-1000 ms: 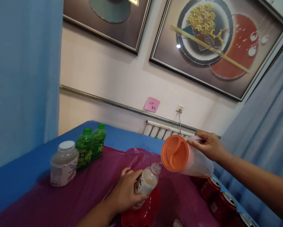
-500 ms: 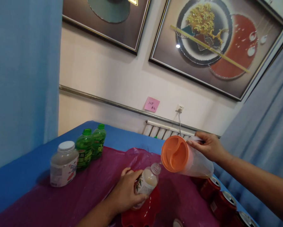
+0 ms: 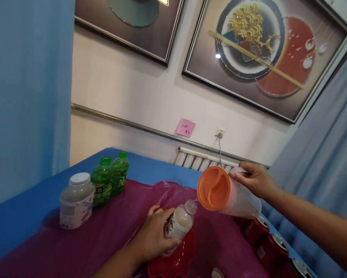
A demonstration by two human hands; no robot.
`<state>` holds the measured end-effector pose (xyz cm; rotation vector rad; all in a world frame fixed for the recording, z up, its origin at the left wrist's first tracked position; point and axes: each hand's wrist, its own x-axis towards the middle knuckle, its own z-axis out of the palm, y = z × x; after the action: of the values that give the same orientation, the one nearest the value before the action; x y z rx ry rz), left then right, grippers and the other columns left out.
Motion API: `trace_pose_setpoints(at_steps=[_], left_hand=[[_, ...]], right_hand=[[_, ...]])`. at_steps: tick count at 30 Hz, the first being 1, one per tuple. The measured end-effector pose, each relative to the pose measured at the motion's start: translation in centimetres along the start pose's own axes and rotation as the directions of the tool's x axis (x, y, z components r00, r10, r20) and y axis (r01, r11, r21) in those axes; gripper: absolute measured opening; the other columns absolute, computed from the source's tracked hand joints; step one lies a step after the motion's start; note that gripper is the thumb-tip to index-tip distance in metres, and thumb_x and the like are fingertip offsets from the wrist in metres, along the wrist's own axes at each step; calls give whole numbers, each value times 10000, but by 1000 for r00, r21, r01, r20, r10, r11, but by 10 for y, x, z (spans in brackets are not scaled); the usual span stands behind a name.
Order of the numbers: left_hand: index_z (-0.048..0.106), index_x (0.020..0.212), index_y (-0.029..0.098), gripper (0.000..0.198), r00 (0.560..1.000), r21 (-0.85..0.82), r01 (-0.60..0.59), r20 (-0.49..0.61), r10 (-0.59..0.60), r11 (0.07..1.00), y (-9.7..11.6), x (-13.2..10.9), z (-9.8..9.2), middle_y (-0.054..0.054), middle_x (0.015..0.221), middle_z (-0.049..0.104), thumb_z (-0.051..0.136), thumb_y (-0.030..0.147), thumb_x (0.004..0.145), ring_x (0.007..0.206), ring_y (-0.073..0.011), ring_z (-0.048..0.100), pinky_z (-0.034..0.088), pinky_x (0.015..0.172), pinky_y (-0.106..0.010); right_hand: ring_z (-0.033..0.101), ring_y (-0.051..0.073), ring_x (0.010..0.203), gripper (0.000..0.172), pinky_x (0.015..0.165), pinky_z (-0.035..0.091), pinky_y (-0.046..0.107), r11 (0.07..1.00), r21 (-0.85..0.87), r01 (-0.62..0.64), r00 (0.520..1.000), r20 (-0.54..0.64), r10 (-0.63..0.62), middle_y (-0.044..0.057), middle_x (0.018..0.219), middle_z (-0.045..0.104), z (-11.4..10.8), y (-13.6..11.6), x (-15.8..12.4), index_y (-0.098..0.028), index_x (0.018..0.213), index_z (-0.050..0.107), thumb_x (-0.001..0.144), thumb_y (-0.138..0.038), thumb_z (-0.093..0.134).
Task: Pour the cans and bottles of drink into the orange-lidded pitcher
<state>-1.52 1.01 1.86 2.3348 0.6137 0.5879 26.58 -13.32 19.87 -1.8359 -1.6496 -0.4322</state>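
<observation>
My left hand [image 3: 157, 235] is wrapped round a small clear bottle [image 3: 181, 223] with a white label and pale liquid inside. Its uncapped mouth leans up to the right, and its base is over a red scalloped dish [image 3: 177, 261]. My right hand [image 3: 256, 178] grips the handle of a translucent pitcher [image 3: 242, 199] with an orange lid [image 3: 214, 188]. The pitcher lies tipped toward the left, its lid close to the bottle's mouth but apart from it. A little liquid sits low in the pitcher. Whether any liquid runs between them I cannot tell.
A white-capped jar [image 3: 77, 202] and two green bottles [image 3: 102, 185] stand at the left. Several red cans [image 3: 273, 249] line the right edge. A white cap [image 3: 217, 272] lies at the front. Purple sheeting [image 3: 112, 227] covers part of the blue table [image 3: 150, 170].
Both hands, the bottle and the tipped pitcher hold almost the same places. The view has shifted very slightly.
</observation>
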Motion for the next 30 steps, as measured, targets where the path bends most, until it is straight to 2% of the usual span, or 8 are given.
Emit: trace_pose_setpoints(at_steps=[11,25,30], left_hand=[[629,1218,263,652,1000,-17,-10,6,10,1000,1,0,-1,-18,1190,721,848,334,608,1147,-302,583,156,1179,-513],[624,1248,253,688,1000,0,-8,-2,8,1000,1,-1,0,-31,1206,715,838,323,598,1195,-330,566,167,1185,-527],[634,1234,250,666,1000,-1,-15,-9,15,1000,2,-2,-1,-34,1169,726,836,329,604,1154,-318,578,179,1178,-525]], right_hand=[[275,96,514,562,466,214,242,1000,24,-3,1000,-3,3,-70,526,277,-1,0,-3,-236,561,330,821,-640,622],[308,95,506,549,460,235,233,1000,12,6,1000,-3,-6,-67,525,308,-2,-3,-4,-227,560,369,831,-631,623],[291,93,493,549,457,217,241,999,35,9,1000,4,-9,-71,518,300,-3,-6,-5,-230,553,380,818,-639,633]])
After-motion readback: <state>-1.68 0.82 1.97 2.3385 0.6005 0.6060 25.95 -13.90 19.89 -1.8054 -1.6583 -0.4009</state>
